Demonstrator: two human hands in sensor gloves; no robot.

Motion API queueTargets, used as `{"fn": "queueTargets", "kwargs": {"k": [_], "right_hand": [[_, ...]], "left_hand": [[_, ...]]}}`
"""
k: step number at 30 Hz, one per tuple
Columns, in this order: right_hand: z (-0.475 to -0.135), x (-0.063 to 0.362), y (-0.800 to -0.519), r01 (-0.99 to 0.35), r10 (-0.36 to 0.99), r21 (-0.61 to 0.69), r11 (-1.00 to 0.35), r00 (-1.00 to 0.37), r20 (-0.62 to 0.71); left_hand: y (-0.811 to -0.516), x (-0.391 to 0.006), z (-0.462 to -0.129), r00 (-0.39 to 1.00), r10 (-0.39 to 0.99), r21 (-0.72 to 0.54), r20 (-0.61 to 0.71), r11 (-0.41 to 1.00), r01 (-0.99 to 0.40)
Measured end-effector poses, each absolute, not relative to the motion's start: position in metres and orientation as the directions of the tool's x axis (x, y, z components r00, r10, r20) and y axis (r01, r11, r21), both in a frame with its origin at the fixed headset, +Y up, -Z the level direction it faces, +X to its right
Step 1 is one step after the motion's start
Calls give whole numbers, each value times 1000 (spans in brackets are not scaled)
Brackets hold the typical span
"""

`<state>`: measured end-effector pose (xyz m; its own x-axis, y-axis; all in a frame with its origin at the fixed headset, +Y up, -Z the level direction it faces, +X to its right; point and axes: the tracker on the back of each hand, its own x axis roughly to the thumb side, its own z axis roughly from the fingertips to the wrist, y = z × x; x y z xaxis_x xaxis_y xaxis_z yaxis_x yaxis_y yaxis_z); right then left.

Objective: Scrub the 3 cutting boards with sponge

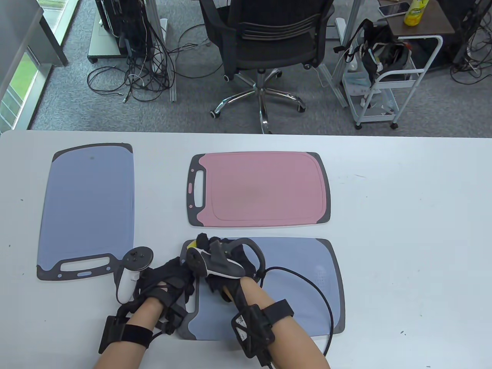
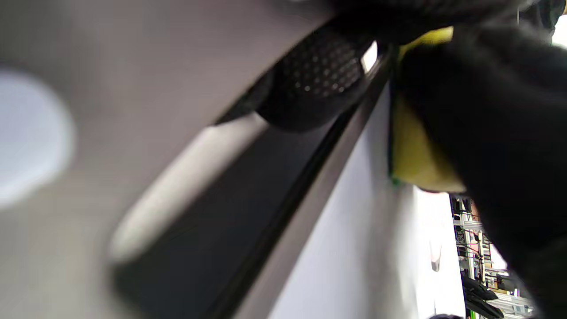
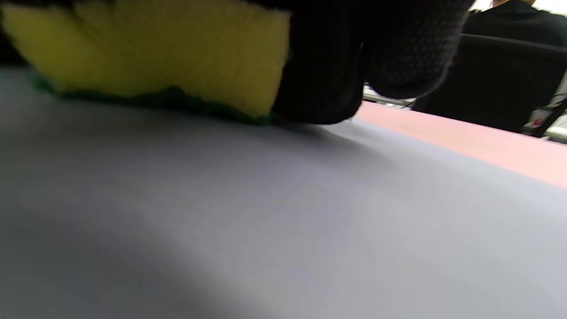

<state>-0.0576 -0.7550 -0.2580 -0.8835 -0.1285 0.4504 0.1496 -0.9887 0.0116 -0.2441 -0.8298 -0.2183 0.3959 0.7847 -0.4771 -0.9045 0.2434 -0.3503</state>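
Note:
Three cutting boards lie on the white table [image 1: 403,230]: a blue one [image 1: 90,203] at the left, a pink one [image 1: 261,188] at the centre back, and a second blue one [image 1: 300,276] nearest me. My right hand [image 1: 205,248] grips a yellow sponge [image 1: 191,252] with a green underside and holds it flat on the near board's far left corner. The right wrist view shows the sponge [image 3: 146,53] lying on the blue surface [image 3: 266,221], with the pink board [image 3: 465,137] behind. My left hand [image 1: 173,276] rests on the near board's dark handle end, a fingertip [image 2: 310,84] pressing beside the slot.
A black cable [image 1: 307,280] from my right wrist loops over the near board. Beyond the table's far edge stand an office chair [image 1: 265,38] and a white cart [image 1: 388,77]. Bare table top lies to the right of the boards.

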Motion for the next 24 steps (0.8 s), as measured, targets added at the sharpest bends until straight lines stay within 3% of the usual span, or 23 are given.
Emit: {"fn": "queueTargets", "kwargs": {"k": [4,10,13,16,19,24], "right_hand": [[-268,22,-760,193,-168,55,-980,-937,307],[-254,196,-771,145,-155,142,-979,-986,-60],[-247,219,-772,95,-115,160,-982,-986,-121],[-248,180,-768,102,-103,116,-988,-995,-9],[-240,90,-763,53,-31,79,-995,-967,252],[-202,-51,-753,97,-79,-3,-995,-790,608]], "left_hand": [[-829,-243,-218,415,779,-346,-471,269,-899],[-829,-243,-217,434,770,-335,-468,300,-893],[-830,-242,-217,436,768,-325,-470,309,-894],[-830,-242,-216,427,771,-325,-472,297,-898],[-830,-242,-215,415,776,-323,-474,286,-902],[-830,-243,-214,400,781,-313,-480,273,-910]]}}
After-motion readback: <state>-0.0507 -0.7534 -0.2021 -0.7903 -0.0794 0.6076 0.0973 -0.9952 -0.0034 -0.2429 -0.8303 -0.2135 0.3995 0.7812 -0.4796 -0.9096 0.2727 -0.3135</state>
